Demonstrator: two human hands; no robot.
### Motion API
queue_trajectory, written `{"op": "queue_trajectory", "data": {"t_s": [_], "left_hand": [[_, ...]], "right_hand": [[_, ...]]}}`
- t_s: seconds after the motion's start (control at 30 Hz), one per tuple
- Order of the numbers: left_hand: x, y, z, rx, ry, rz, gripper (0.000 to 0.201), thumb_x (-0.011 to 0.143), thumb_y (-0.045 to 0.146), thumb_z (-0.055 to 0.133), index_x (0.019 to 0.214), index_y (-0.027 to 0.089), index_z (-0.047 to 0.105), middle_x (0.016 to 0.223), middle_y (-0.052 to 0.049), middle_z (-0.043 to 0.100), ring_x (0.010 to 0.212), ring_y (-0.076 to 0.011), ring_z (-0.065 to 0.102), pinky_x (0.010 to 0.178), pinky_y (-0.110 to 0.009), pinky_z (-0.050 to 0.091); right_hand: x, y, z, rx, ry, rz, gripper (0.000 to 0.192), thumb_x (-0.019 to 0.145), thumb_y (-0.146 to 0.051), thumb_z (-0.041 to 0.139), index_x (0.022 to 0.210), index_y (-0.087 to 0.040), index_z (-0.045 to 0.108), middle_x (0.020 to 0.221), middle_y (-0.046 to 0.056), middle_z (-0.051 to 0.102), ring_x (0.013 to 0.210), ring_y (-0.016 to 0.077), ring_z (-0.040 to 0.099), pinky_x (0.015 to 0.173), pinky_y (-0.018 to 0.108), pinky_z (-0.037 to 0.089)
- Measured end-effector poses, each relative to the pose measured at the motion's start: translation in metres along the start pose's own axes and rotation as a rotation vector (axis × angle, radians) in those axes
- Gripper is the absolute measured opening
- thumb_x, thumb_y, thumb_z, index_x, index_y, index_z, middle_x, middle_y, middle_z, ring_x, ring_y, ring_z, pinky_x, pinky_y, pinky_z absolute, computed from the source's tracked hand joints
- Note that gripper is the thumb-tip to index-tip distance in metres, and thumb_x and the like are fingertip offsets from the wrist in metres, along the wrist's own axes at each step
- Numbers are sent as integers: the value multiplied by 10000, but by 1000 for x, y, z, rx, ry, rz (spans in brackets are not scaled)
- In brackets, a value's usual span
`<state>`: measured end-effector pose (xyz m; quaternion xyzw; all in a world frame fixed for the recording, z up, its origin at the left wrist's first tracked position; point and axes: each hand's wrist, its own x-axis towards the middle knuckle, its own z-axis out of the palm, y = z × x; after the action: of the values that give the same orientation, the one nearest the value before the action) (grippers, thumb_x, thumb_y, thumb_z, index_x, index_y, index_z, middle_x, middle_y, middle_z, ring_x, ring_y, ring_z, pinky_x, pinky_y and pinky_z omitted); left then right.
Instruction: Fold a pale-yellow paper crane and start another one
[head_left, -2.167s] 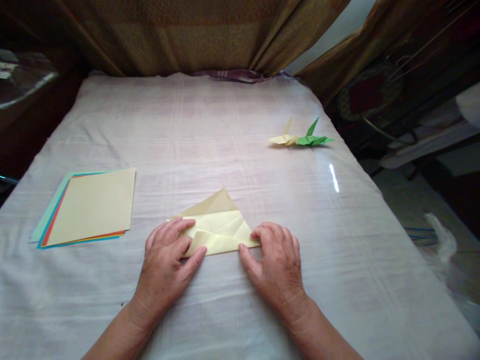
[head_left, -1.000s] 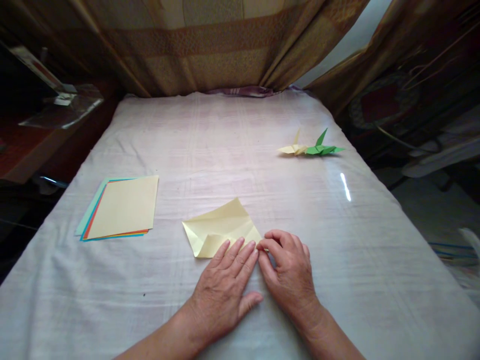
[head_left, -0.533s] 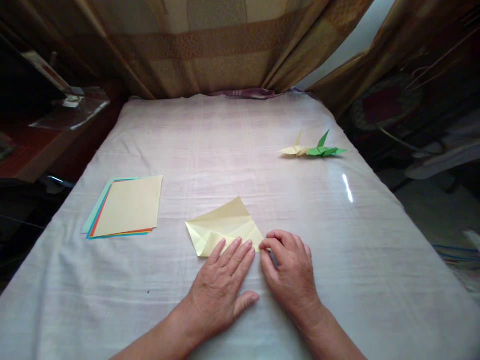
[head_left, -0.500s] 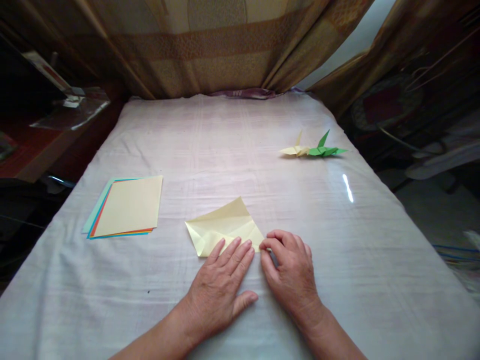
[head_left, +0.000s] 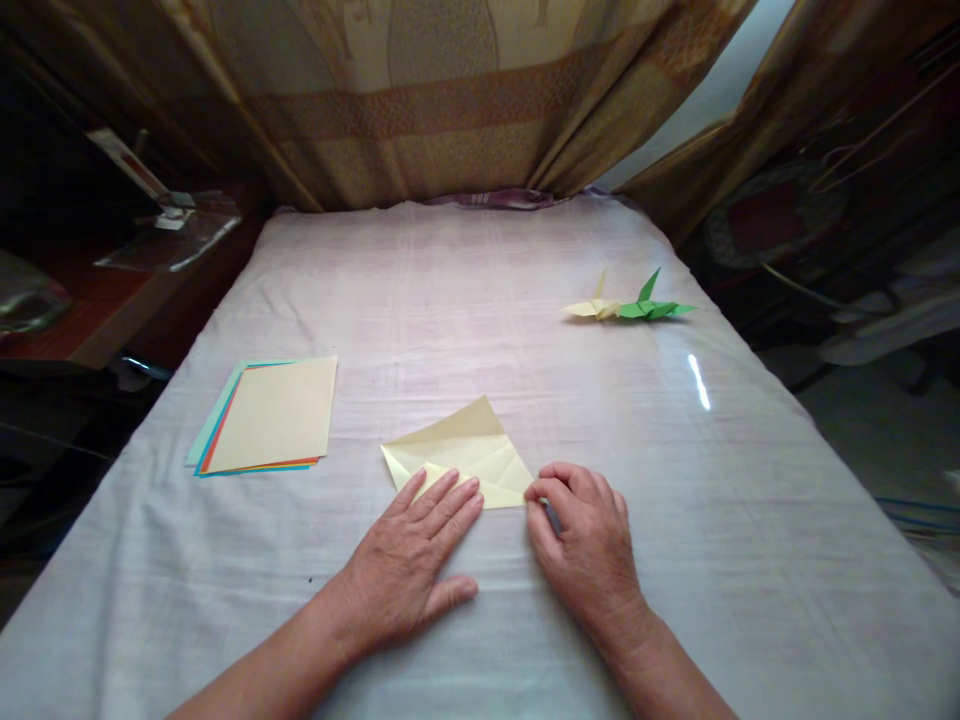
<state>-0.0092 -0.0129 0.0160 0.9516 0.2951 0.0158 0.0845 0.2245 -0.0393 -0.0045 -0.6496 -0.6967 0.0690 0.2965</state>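
A pale yellow sheet of paper (head_left: 465, 440), creased and partly folded, lies at the middle front of the cloth-covered surface. My left hand (head_left: 412, 550) rests flat over its near left edge, fingers stretched out and thumb apart; that part of the edge is hidden beneath the fingers. At the paper's right corner, the thumb and index finger of my right hand (head_left: 581, 525) pinch the tip. The far corner of the sheet points away from me, with crease lines showing across its face.
To the left lies a stack of coloured square sheets (head_left: 274, 415), cream on top. Two folded paper birds, one cream (head_left: 596, 310) and one green (head_left: 651, 309), stand at the far right. A brown curtain (head_left: 442, 110) hangs behind, and a wooden desk (head_left: 97, 325) adjoins on the left.
My left hand has slid leftward along the near edge of the paper, uncovering more of it. The right hand keeps its pinch on the right corner. The whole view has shifted slightly.
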Motion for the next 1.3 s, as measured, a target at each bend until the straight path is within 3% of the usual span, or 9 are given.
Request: {"op": "queue_trajectory", "data": {"t_s": [0.1,0.23,0.37,0.5,0.7,0.93,1.07,1.2,1.3], "left_hand": [[-8,-5,3,6,74,-40,656,962,513,443,1504,170,302,1536,-98,377,1438,-278,300,1190,-469,211],[-13,-8,13,-42,308,-300,550,966,346,476,1464,160,334,1466,-152,459,1383,-284,388,1128,-473,344],[-10,-9,18,-110,479,-477,330,934,348,541,1214,178,505,1285,-147,570,1235,-283,509,1049,-485,420],[-5,-10,15,-164,472,-513,137,913,331,575,891,198,545,1193,-116,592,1164,-277,531,1011,-480,419],[0,-11,10,-204,459,-558,251,910,301,549,683,198,518,1149,-97,617,1153,-279,532,992,-475,400],[4,-8,7,-184,438,-620,276,877,311,558,631,200,499,1119,-94,628,1135,-289,536,973,-469,390],[4,-8,9,-181,423,-636,248,866,304,567,654,205,486,1147,-97,617,1145,-288,529,982,-467,388],[2,-9,13,-171,459,-638,99,869,298,567,842,210,530,1183,-108,607,1159,-282,528,1001,-464,391],[2,-9,17,-156,495,-635,215,870,307,563,1054,203,525,1209,-118,605,1171,-283,527,1021,-470,387]], "right_hand": [[0,0,0,1,1,5,110,827,-150,568,830,-240,632,958,28,625,896,204,538,770,337,354],[0,1,1,14,-4,10,103,821,-152,577,823,-237,636,961,27,623,897,203,537,774,334,351],[0,2,2,17,-6,19,100,828,-156,572,820,-235,634,956,24,622,896,198,531,774,327,340],[0,-1,2,21,-2,32,104,829,-158,562,818,-229,637,952,27,625,892,197,529,774,326,335],[-1,-5,1,30,22,14,131,853,-152,545,855,-221,656,963,38,634,902,199,536,791,334,346],[-4,-2,2,-4,-4,-220,341,879,-68,494,1070,-269,692,1043,59,640,987,198,532,837,329,365],[-5,-4,3,-53,-41,-259,307,886,-99,542,1093,-260,702,1015,62,657,971,212,528,826,337,366],[-7,-6,1,-95,-87,-284,313,890,-135,540,1150,-235,682,1053,74,665,994,223,526,846,345,372],[-12,-5,-4,-117,-104,-312,317,909,-187,522,1196,-195,658,1124,87,661,1044,233,521,892,353,368]]}}
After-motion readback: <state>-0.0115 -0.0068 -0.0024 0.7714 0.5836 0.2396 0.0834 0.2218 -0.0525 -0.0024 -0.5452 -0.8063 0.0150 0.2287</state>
